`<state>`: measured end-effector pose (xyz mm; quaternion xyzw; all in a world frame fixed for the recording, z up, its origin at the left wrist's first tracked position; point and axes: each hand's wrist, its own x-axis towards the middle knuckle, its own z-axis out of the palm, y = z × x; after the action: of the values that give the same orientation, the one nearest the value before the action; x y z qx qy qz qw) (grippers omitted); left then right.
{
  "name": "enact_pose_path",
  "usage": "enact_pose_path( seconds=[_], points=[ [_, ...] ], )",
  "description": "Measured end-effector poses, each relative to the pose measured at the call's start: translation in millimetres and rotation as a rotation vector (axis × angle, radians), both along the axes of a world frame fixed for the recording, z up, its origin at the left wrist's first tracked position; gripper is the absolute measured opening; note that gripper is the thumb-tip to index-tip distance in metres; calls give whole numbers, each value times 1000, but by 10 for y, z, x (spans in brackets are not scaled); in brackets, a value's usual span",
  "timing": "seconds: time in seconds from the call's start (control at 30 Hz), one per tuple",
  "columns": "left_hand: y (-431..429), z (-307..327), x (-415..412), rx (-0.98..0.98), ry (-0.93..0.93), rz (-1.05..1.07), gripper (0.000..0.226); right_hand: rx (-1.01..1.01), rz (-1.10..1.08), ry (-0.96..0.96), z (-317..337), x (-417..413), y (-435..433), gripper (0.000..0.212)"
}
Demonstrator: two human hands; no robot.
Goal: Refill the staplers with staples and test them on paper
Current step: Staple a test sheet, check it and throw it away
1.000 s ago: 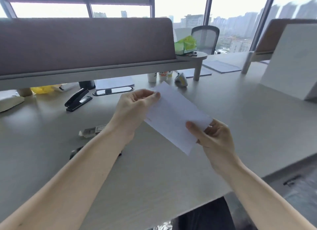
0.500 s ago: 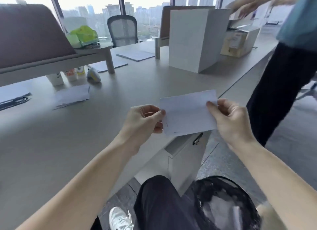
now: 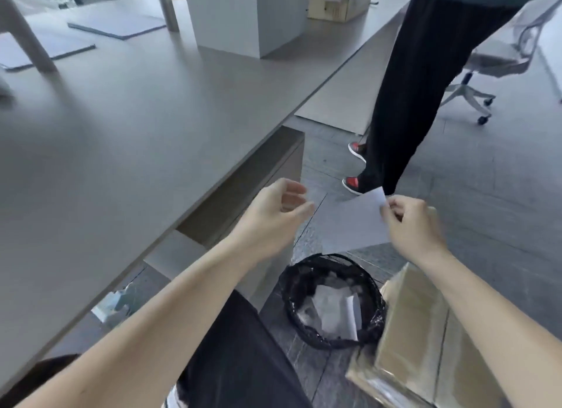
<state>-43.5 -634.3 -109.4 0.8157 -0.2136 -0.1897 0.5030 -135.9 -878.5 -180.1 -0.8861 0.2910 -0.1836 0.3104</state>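
My right hand [image 3: 409,222] pinches the top corner of a white sheet of paper [image 3: 349,222], which hangs above a black-lined waste bin [image 3: 299,289] on the floor. My left hand [image 3: 273,216] is off the paper, to its left, with the fingers loosely apart and nothing in them. Crumpled white paper lies inside the bin. No stapler is in view.
The grey desk [image 3: 121,139] runs along the left, with a drawer unit [image 3: 273,161] under its edge. A cardboard box [image 3: 425,340] sits right of the bin. A person in black trousers [image 3: 410,88] stands ahead. An office chair [image 3: 498,57] is at the far right.
My view swung right and down, from the desk to the floor. My left hand let go of the paper. My right hand carried the sheet over the bin.
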Motion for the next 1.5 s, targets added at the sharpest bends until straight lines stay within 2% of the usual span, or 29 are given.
enact_pose_path(
  seconds=[0.23, 0.43, 0.8, 1.0, 1.13, 1.27, 1.5],
  points=[
    [-90, -670, -19, 90, 144, -55, 19, 90, 49, 398, -1014, -88, 165, 26],
    [-16, -951, -5, 140, 151, -44, 15, 52, 106, 690, -1680, -222, 317, 24],
    [98, -1226, 62, 180, 213, -28, 11, 132, 20, 814, -2201, -417, 313, 26],
    [30, -1208, 76, 180, 206, -63, 12, 152, 12, 951, -2178, -443, 146, 14],
    [-16, -1214, 90, 165, 209, -70, 12, 144, 2, 918, -2163, -435, 102, 13],
    [-88, -1212, 74, 153, 210, -72, 13, 203, 5, 750, -2040, -318, 149, 37],
    [-309, -1096, 95, 126, 193, -15, 13, 234, 50, 501, -1275, 8, 371, 41]
  ],
)
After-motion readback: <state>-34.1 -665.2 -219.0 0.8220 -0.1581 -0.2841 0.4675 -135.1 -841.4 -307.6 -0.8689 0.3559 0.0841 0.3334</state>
